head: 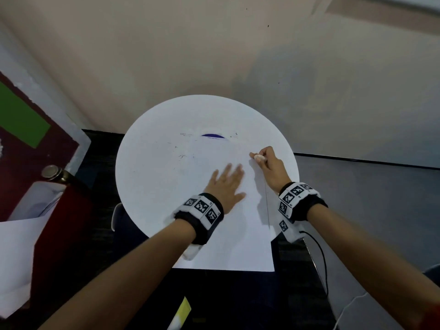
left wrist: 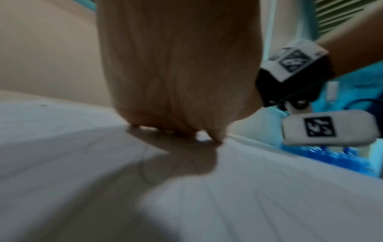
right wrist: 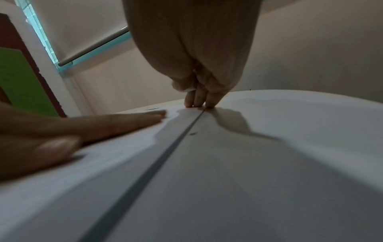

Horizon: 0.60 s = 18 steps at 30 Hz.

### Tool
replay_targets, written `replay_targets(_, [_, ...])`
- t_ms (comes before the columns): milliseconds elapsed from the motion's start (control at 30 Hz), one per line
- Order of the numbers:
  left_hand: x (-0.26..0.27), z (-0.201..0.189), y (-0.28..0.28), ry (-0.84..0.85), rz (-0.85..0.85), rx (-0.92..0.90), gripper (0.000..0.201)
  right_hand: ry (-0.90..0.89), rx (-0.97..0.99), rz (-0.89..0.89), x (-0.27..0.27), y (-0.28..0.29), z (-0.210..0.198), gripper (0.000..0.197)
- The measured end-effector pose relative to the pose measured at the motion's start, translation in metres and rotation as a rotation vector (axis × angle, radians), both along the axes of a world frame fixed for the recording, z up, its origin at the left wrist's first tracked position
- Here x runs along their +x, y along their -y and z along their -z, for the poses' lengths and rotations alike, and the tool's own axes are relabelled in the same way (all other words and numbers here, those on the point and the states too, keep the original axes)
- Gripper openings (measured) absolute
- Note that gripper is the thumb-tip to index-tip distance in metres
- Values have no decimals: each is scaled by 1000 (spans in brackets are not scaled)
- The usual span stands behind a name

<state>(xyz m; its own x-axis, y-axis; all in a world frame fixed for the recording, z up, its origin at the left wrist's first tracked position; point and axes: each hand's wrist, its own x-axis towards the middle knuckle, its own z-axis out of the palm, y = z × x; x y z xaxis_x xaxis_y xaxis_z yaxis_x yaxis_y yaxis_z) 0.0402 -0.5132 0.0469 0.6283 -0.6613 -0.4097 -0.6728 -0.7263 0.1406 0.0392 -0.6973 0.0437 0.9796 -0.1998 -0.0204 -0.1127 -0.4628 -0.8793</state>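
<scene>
The sheet of paper (head: 233,246) lies flat on the round tabletop (head: 154,163), its near end hanging over the near rim, and I judge the work to be at an early stage: the sheet is laid out and held steady, and only its right side is being dealt with. My left hand (head: 225,186) rests flat on the middle of the sheet, fingers straight and spread, pinning it. My right hand (head: 271,167) stands at the far end of the long straight line (right wrist: 165,155) on the sheet's right side, fingertips (right wrist: 199,98) pressed down there, while thumb and forefinger pinch a small whitish lump (head: 259,157) too small to name. I cannot tell whether that line is a fold or the bare edge. If it is a fold, it looks sharp along its whole length, and any further folds are not yet made. The paper is thin, matte and white, barely distinct from the smooth, hard white tabletop, which carries small dark scuffs and a blue curved mark (head: 212,135) on its far part.
</scene>
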Motion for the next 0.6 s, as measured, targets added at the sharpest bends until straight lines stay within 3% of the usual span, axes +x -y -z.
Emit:
replay_targets(67, [4,-6,-9,-3,-389,95,73,4,7,8,1,-1,1,14])
replay_targets(133, [-3,-9,-6,32,-455,128,76,9,11,26,1,-2,2,13])
replay_targets(200, [-14,-10,6,93,-244,41,71,14,10,34,1,-2,3,14])
replay_targets(300, [-19,-6,18,9,204,-72,62,19,4,30,0,-1,3,14])
replay_targets(367, [-6,-2,12,-46,285,-52,59,28,19,34,0,-1,3,13])
replay_targets(433, [14,-2,-3,-38,72,-31,62,22,27,34,0,-2,2,13])
replay_targets(533, [37,-11,-34,-41,-445,57,71,-9,39,19,1,-1,2,13])
replay_targets(600, [42,-14,-51,20,-528,117,76,-37,19,3,4,1,-4,12])
